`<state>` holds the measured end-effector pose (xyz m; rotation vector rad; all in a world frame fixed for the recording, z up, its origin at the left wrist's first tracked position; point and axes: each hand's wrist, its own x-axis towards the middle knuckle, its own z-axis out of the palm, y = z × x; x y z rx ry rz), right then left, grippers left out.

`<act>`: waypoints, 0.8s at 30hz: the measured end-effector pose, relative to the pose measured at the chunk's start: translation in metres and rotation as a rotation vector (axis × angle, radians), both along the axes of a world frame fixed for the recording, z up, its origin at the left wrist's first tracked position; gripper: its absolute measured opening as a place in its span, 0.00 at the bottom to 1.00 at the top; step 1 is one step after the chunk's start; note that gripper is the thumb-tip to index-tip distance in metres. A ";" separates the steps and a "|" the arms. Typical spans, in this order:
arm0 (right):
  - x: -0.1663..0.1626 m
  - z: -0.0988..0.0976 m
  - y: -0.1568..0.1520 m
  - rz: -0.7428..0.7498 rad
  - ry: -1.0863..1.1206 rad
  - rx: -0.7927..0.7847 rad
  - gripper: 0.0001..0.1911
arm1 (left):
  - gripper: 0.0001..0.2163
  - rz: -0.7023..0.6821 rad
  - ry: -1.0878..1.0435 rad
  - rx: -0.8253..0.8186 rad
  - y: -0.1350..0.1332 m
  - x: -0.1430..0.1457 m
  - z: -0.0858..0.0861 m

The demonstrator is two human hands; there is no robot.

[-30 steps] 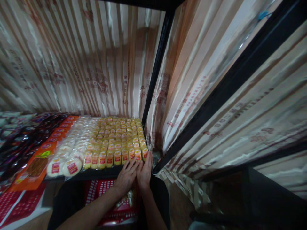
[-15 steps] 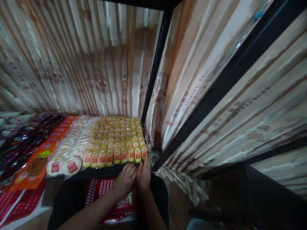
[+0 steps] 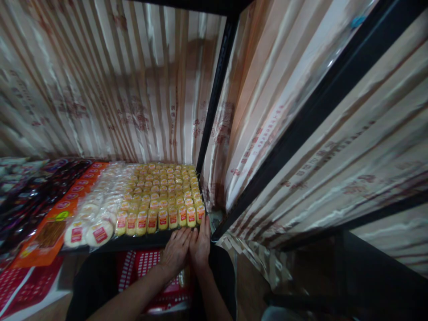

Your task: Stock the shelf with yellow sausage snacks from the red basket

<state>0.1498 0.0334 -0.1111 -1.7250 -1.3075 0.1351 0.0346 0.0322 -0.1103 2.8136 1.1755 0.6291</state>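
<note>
Yellow snack packs (image 3: 162, 196) with red labels fill the right end of a dark shelf (image 3: 133, 243), standing in tight rows that run from the shelf's front edge back toward a striped, glossy curtain (image 3: 117, 89). Both of the person's bare hands rest at the front right corner of this block. Left hand (image 3: 176, 252) lies palm down on the shelf's front edge, its fingers loosely spread and pointing up toward the front row; whether the tips touch the packs cannot be told. Right hand (image 3: 200, 243) sits just beside it, touching it, with straight fingers held close together and reaching up along the right end of the front row, next to a black upright post (image 3: 214, 102) of the shelf frame. Neither hand grips anything. The packs lie directly ahead of the fingertips, and their front row runs left to right along the shelf edge, across the line of the fingers. The right hand is the nearer one to the last pack at the corner. Left of the yellow block sit round white cakes (image 3: 90, 225) in clear wrap, then orange packets (image 3: 53, 223) and dark packets (image 3: 23, 196). Below the shelf, under the forearms, a red basket (image 3: 147, 263) shows.
</note>
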 end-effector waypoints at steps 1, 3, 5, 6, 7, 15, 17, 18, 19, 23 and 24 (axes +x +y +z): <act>-0.001 -0.001 0.000 0.002 -0.006 0.005 0.29 | 0.20 0.005 -0.005 -0.006 0.000 0.001 0.000; -0.002 -0.002 -0.001 0.006 -0.018 0.012 0.29 | 0.20 0.014 -0.013 -0.021 0.000 0.002 0.000; -0.002 -0.004 -0.002 0.005 -0.022 0.012 0.29 | 0.19 0.025 -0.017 -0.038 0.000 0.003 0.001; -0.002 -0.004 -0.003 0.003 -0.020 0.011 0.28 | 0.19 0.028 -0.019 -0.044 -0.001 0.003 0.001; -0.002 -0.005 -0.004 0.001 -0.016 0.012 0.28 | 0.19 0.030 -0.021 -0.047 -0.001 0.003 0.002; -0.004 -0.002 -0.021 0.032 0.005 0.076 0.26 | 0.16 -0.044 -0.127 -0.022 -0.015 -0.002 0.013; -0.007 -0.007 -0.033 0.079 0.021 0.102 0.24 | 0.14 -0.091 -0.189 -0.051 -0.023 -0.005 0.015; -0.009 -0.010 -0.040 0.112 0.037 0.116 0.24 | 0.12 -0.109 -0.214 -0.080 -0.028 -0.008 0.015; -0.012 -0.014 -0.047 0.153 0.057 0.128 0.23 | 0.10 -0.121 -0.232 -0.118 -0.032 -0.010 0.015; -0.025 -0.032 -0.070 0.293 0.153 0.012 0.20 | 0.11 -0.081 -0.234 -0.330 -0.049 -0.022 0.006; -0.029 -0.036 -0.073 0.320 0.170 -0.100 0.20 | 0.12 -0.049 -0.219 -0.411 -0.052 -0.026 0.002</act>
